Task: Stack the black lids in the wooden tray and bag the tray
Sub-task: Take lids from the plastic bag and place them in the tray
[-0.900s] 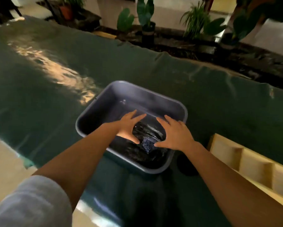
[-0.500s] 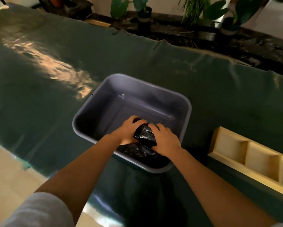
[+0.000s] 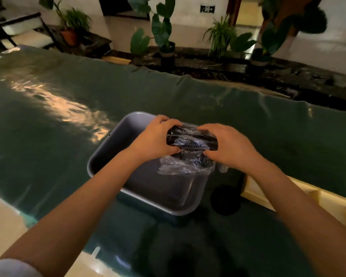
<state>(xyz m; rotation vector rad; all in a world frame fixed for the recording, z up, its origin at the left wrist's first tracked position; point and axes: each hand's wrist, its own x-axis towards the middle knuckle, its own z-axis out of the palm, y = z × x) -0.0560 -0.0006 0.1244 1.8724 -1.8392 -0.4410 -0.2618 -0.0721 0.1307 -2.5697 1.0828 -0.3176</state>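
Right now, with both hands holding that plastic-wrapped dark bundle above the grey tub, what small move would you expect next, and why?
Probably carrying the plastic-wrapped black bundle rightward toward the pale wooden compartment tray. The left hand and right hand grip its two ends, already raised above the grey plastic tub, loose wrap hanging below. A round black lid lies on the green table cover beside that tray.

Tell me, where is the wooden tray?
The wooden tray lies at the right edge of the head view, on the green table, right of the grey tub.
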